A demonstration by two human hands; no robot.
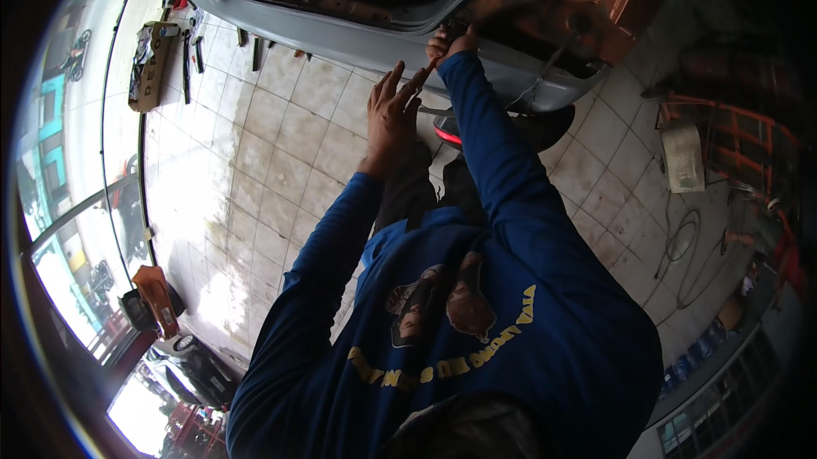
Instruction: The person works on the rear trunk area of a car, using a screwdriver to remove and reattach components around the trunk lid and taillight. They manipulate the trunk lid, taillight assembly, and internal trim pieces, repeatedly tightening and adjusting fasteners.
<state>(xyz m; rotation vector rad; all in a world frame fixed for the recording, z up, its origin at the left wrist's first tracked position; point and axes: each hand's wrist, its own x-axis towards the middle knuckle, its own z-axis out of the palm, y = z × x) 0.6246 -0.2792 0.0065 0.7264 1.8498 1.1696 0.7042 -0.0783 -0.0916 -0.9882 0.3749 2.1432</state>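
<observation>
My left hand (393, 117) is raised with its fingers stretched out, just below the edge of a grey car bumper (323, 39). Its foremost fingers point toward my right hand (454, 44), which is closed at the bumper's upper edge, beside the dark corner opening of the car body (519, 25). A small reddish part shows between the two hands, but the right fingers cover most of what they grip, so its kind is unclear. Under my right forearm, a red and dark tail light (448, 133) is partly hidden by the sleeve.
An open cardboard box (151, 68) stands on the tiled floor at the left, with long dark tools (186, 66) beside it. At the right are an orange metal frame (723, 131), a pale board (682, 157) and a loose cable (681, 242). An orange object (156, 297) stands lower left.
</observation>
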